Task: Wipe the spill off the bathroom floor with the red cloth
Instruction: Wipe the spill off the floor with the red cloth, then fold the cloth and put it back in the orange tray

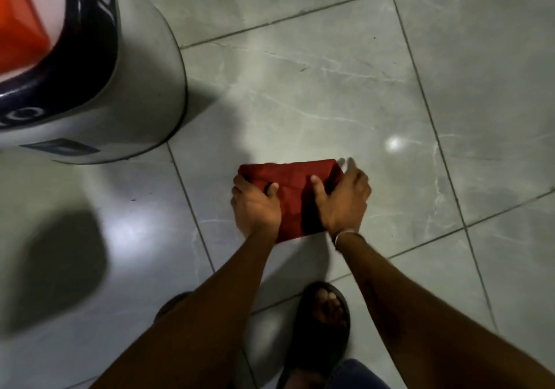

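Observation:
The red cloth (295,190), folded into a rectangle, lies flat on the grey marbled floor tiles (300,103) near the middle of the view. My left hand (255,208) grips its left edge, thumb on top. My right hand (342,199) holds its right side, thumb on top and fingers curled over the far right corner; a thin bracelet circles that wrist. No spill stands out; the tiles look glossy, with a bright light reflection to the right of the cloth.
A large grey drum-shaped appliance (126,94) with a dark blue rim and an orange item inside stands at the upper left. My sandalled right foot (324,313) is just behind the cloth, the other foot partly hidden under my left forearm.

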